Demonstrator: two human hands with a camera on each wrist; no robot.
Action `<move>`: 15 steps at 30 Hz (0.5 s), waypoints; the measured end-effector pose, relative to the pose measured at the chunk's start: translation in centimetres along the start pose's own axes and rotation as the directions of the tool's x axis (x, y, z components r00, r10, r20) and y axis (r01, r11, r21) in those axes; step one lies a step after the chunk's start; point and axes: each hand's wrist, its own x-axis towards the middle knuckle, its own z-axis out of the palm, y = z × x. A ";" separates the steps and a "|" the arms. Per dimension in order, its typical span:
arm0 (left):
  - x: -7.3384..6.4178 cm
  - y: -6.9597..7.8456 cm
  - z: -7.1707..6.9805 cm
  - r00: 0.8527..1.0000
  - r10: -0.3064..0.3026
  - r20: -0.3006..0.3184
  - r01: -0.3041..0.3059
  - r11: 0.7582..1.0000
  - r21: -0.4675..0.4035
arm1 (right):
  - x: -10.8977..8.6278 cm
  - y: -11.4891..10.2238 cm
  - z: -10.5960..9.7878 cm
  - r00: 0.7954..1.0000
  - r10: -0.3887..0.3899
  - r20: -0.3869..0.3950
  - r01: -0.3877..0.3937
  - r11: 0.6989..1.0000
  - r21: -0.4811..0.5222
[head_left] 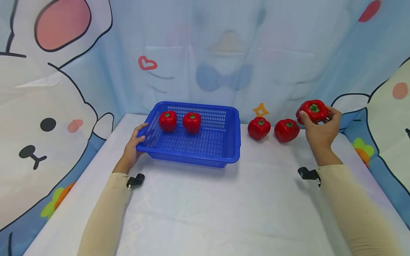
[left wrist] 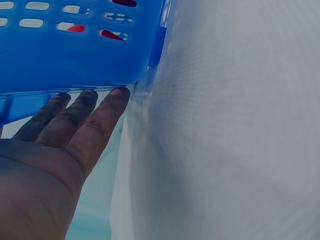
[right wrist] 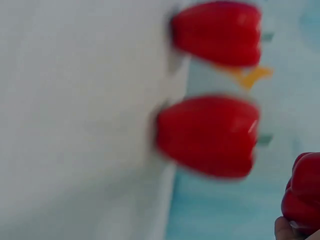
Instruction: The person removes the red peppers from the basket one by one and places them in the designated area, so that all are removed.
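Note:
At the left end of a blue plastic basket [head_left: 192, 159], my left hand [head_left: 130, 151] rests against the rim. Its fingers [left wrist: 97, 125] look straight in the left wrist view, with the tips right at the basket's wall [left wrist: 65, 65]. My right hand [head_left: 323, 137] grips a red bell pepper [head_left: 312, 111] at the far right, above the table, its green stem facing the head camera. Just left of that hand stand two more red bell peppers, one nearer [head_left: 286, 130] and one farther left [head_left: 258, 128], both upright. In the right wrist view only part of the gripped pepper [right wrist: 305, 187] shows.
Two red bell peppers, one on the left [head_left: 167, 121] and one beside it [head_left: 192, 123], sit toward the back of the basket. A white cloth covers the table [head_left: 205, 206]. Close behind hangs a printed blue curtain [head_left: 221, 42], which continues along both sides.

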 end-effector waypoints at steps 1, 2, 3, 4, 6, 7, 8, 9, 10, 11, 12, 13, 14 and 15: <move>0.0 0.0 0.0 1.000 -0.001 -0.001 0.001 1.000 0.002 | 0.5 0.7 -0.4 0.999 0.038 -0.004 -0.038 0.999 -0.011; -0.1 0.0 0.0 1.000 -0.003 -0.002 0.003 1.000 0.003 | 0.9 1.4 -0.8 0.997 0.076 -0.005 -0.076 0.997 -0.019; -0.1 0.1 0.0 1.000 -0.004 -0.003 0.004 1.000 0.004 | 1.2 2.0 -1.1 0.994 0.111 -0.003 -0.111 0.993 -0.030; -0.1 0.1 0.0 1.000 -0.006 -0.003 0.006 1.000 0.005 | 1.5 2.7 -1.3 0.990 0.144 -0.001 -0.144 0.989 -0.046; -0.1 0.2 0.1 1.000 -0.010 -0.005 0.010 1.000 0.008 | 1.9 4.0 -1.6 0.977 0.210 0.023 -0.207 0.975 -0.077; -0.1 0.1 0.1 1.000 -0.007 -0.003 0.007 1.000 0.008 | 2.0 4.6 -1.8 0.971 0.238 0.037 -0.234 0.967 -0.097; -0.1 0.1 0.2 1.000 -0.006 0.000 0.006 1.000 0.008 | 2.2 5.2 -1.8 0.963 0.266 0.050 -0.259 0.959 -0.116; -0.1 0.1 0.2 1.000 -0.004 0.004 0.004 1.000 0.010 | 2.3 5.7 -1.9 0.955 0.289 0.060 -0.280 0.951 -0.134; -0.1 0.1 0.2 1.000 -0.001 0.007 0.001 1.000 0.011 | 2.3 6.2 -1.9 0.949 0.308 0.069 -0.296 0.944 -0.149; -0.1 0.1 0.1 1.000 0.002 0.010 -0.002 1.000 0.012 | 2.4 6.6 -1.8 0.943 0.325 0.078 -0.310 0.938 -0.158; -0.1 0.1 0.1 1.000 0.003 0.012 -0.004 1.000 0.013 | 2.4 6.9 -1.7 0.938 0.338 0.083 -0.322 0.933 -0.161; -0.1 0.0 0.1 1.000 0.005 0.012 -0.005 1.000 0.014 | 2.5 7.2 -1.6 0.934 0.347 0.086 -0.331 0.930 -0.162; -0.1 0.0 0.0 1.000 0.002 0.009 -0.002 1.000 0.019 | 2.5 7.3 -1.5 0.931 0.355 0.090 -0.338 0.927 -0.161; -0.1 0.0 0.0 1.000 0.001 0.005 -0.001 1.000 0.023 | 2.5 7.5 -1.3 0.928 0.360 0.095 -0.342 0.925 -0.162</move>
